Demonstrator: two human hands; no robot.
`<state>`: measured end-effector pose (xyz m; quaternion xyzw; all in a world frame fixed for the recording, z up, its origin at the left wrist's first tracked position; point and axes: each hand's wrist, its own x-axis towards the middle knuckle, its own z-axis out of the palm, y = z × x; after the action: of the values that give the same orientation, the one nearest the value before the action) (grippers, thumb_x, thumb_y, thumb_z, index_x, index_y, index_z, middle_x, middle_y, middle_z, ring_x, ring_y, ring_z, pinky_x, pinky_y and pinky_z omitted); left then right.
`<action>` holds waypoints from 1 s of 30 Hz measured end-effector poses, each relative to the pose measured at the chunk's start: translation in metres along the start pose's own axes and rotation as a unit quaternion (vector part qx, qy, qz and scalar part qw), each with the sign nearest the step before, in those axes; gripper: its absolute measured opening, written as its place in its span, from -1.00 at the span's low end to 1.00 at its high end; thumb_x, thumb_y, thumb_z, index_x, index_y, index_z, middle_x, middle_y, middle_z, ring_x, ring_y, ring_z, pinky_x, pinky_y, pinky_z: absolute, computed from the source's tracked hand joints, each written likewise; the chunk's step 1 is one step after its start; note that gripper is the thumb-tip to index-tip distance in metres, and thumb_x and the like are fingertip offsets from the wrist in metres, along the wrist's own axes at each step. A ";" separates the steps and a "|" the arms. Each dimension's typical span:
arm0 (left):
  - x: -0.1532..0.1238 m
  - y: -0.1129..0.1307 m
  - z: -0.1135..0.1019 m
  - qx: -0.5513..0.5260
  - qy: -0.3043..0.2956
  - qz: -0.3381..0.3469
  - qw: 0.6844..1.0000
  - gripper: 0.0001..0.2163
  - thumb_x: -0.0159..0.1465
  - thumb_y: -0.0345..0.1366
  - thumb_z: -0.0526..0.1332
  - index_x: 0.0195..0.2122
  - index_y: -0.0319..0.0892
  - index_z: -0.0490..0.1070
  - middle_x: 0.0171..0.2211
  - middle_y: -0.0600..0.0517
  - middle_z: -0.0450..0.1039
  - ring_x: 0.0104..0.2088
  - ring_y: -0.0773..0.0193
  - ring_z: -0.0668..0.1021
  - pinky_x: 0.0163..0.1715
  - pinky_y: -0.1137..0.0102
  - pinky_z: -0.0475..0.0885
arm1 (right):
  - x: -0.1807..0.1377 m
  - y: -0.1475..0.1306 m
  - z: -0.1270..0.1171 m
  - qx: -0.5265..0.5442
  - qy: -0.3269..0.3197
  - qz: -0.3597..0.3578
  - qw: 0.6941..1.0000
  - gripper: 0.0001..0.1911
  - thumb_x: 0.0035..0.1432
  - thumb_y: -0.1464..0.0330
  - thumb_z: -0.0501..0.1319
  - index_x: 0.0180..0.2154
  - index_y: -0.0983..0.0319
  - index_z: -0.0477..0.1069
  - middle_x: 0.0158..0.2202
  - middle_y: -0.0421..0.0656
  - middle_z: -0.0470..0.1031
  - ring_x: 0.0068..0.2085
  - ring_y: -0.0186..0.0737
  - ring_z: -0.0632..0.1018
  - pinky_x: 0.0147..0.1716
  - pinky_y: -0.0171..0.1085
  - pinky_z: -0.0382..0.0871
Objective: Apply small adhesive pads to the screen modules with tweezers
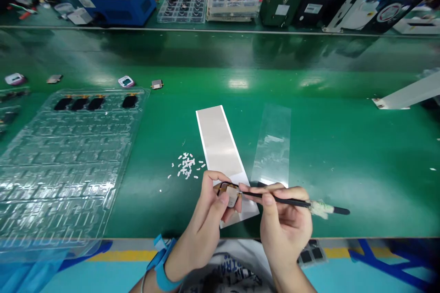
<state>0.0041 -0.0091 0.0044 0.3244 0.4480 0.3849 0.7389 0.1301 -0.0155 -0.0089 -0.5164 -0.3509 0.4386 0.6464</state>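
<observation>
Green workbench [343,155], component [231,194] half-hidden by hands [204,224] [285,231]

Bare left hand [204,217] and bare right hand [285,226] pinch closed around 6 o'clock, nearly touching, left wrist [178,256] and right wrist [283,261] angled inward.

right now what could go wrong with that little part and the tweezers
The tweezers in the right hand have their tip right at the edge of the small gold-edged component in the left hand, so a slip might scratch it. The loose white bits nearby could stick to it if dropped, or it could land on the white strip.
</observation>
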 end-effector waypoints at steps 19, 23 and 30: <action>0.000 -0.009 -0.001 0.005 0.027 0.016 1.000 -0.87 0.51 -0.15 -0.02 -0.07 -0.06 0.15 -0.36 0.08 0.38 -0.45 0.41 0.32 -0.41 0.50 0.31 | 0.001 -0.002 0.002 -0.057 0.007 -0.018 0.998 -0.84 0.30 0.47 0.19 -0.24 0.11 0.24 -0.38 -0.20 0.55 -0.28 -0.17 0.69 -0.44 -0.25 0.64; 0.000 -0.009 -0.001 0.012 0.031 0.022 0.999 -0.88 0.51 -0.16 -0.02 -0.07 -0.07 0.15 -0.36 0.08 0.40 -0.45 0.40 0.34 -0.41 0.50 0.31 | 0.002 -0.001 0.002 -0.061 0.007 -0.022 0.998 -0.85 0.30 0.47 0.19 -0.24 0.11 0.25 -0.37 -0.20 0.53 -0.29 -0.17 0.69 -0.46 -0.26 0.64; 0.000 -0.013 0.002 0.027 0.045 0.047 0.998 -0.88 0.51 -0.16 -0.03 -0.11 -0.06 0.15 -0.39 0.12 0.37 -0.48 0.44 0.33 -0.49 0.55 0.25 | 0.002 -0.001 0.002 -0.037 0.002 -0.020 0.999 -0.84 0.30 0.49 0.19 -0.24 0.11 0.27 -0.37 -0.22 0.54 -0.27 -0.17 0.69 -0.39 -0.24 0.64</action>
<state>0.0094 -0.0153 -0.0057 0.3474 0.4757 0.4208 0.6899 0.1291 -0.0128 -0.0076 -0.5338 -0.3759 0.4115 0.6360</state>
